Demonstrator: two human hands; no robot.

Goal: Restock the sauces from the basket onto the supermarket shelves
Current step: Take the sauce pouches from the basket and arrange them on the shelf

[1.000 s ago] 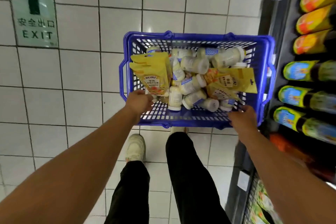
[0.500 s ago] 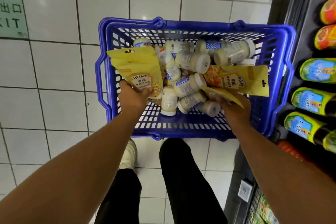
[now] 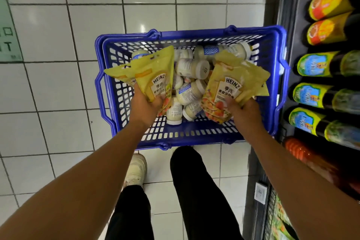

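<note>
The blue basket (image 3: pixel 186 137) sits on the white tiled floor (image 3: pixel 58 87) in front of the person's feet. Both arms reach down into it.

The left grip (image 3: pixel 145 107) is curled round the lower ends of a small bunch of yellow Heinz pouches (image 3: pixel 155 73), thumb across the front one. Their tops fan up and away from the grip toward the basket's far wall. How many pouches are in the bunch is hard to tell, but there are at least two.

The right grip (image 3: pixel 244 113) pinches a second bunch of the same pouches (image 3: pixel 228 85) by the bottom. The fingers are wrapped underneath and the thumb lies on the printed fruit picture. These pouches spread out beyond the grip toward the right wall of the basket.

Between the two grips is a gap, and below it lies a loose heap of white-capped sauce jars (image 3: pixel 192 68) on the basket's mesh bottom. Just ahead of the left grip, the left third of the basket bottom shows bare mesh.

Out past the left grip, beyond the basket's rim and its side handle, is open tile, with a green sign (image 3: pixel 8 45) on it at the far edge of view. Out past the right grip there is little room. The basket's right rim stands just beside the dark shelf edge (image 3: pixel 272 15), where rows of bottles with yellow-bordered labels (image 3: pixel 315 64) are packed close together. Behind the left grip, a pale shoe (image 3: pixel 136 171) stands near the basket's near wall.
</note>
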